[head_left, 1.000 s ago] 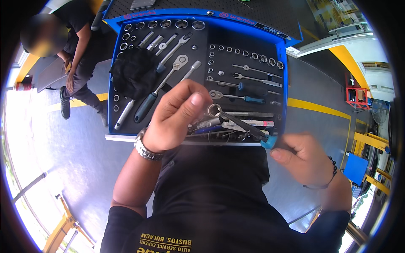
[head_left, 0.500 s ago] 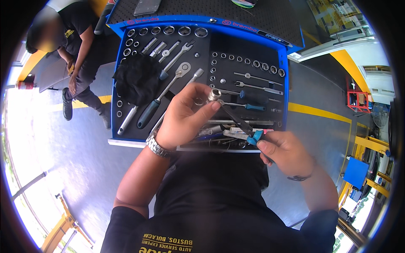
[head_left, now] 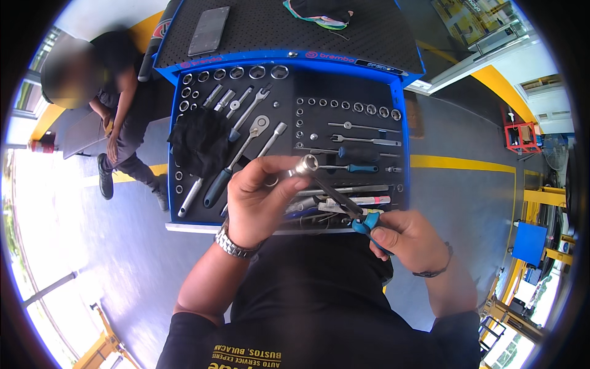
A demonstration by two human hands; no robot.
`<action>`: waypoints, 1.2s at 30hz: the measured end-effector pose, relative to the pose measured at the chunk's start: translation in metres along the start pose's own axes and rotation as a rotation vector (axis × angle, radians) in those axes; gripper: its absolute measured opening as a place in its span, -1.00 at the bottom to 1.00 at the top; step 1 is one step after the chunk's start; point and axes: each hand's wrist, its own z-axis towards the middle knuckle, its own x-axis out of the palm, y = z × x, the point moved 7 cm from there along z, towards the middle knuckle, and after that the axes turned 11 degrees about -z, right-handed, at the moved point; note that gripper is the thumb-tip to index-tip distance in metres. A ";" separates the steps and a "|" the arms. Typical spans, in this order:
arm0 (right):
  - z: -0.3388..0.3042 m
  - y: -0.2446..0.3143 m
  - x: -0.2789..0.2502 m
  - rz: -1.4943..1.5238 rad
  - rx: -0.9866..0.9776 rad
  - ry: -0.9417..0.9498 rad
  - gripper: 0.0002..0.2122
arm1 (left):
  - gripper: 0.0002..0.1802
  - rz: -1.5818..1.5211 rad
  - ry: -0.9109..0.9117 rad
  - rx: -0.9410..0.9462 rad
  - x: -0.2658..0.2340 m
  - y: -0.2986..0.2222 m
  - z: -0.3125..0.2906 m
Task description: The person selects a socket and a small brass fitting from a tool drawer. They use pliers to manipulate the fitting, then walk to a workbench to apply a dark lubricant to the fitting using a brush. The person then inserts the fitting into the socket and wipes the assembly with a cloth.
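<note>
**Kid:** What is the left hand's (head_left: 261,197) grip doing?

**Helper:** It is closed around one shiny metal socket (head_left: 305,164). The fingers curl tight on it, and the open round end of the socket points up and to the right. It is held above the front part of the blue tool drawer (head_left: 396,132).

**Kid:** And the right hand (head_left: 409,237)?

**Helper:** Its grip is closed too. It squeezes the blue handles of one pair of pliers (head_left: 344,203). The dark tip of the pliers reaches up to the socket and looks like it touches it.

**Kid:** What is in the drawer, from left to right?

**Helper:** One black cloth (head_left: 200,144) lies on the left side. Next to it is one long ratchet (head_left: 236,161) with a blue handle. One row of five big sockets (head_left: 236,73) runs along the top. More to the right sit two screwdrivers (head_left: 356,161) with blue handles and many small sockets, too small to count.

**Kid:** Anything behind the drawer?

**Helper:** One flat grey phone (head_left: 209,31) lies on the black cart top (head_left: 369,37).

**Kid:** Is anyone else there?

**Helper:** One person in dark clothes (head_left: 120,129) sits on the floor, far left.
</note>
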 end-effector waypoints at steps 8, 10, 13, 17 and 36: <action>-0.029 0.010 0.013 0.218 -0.101 0.198 -0.65 | -0.77 -0.537 0.075 -0.059 0.020 -0.025 -0.017; -0.037 0.012 0.019 0.206 -0.139 0.190 -0.66 | -0.75 -0.641 0.139 -0.090 0.028 -0.026 -0.024; -0.043 0.014 0.023 0.094 -0.237 0.091 -0.66 | -0.70 -0.784 0.045 -0.158 0.038 -0.032 -0.032; -0.052 0.018 0.025 0.031 -0.298 0.008 -0.65 | -0.68 -0.594 0.140 -0.041 0.041 -0.053 -0.033; -0.013 0.051 -0.029 -0.649 -0.572 -0.390 -0.71 | -0.82 0.447 0.127 0.622 0.013 -0.123 -0.041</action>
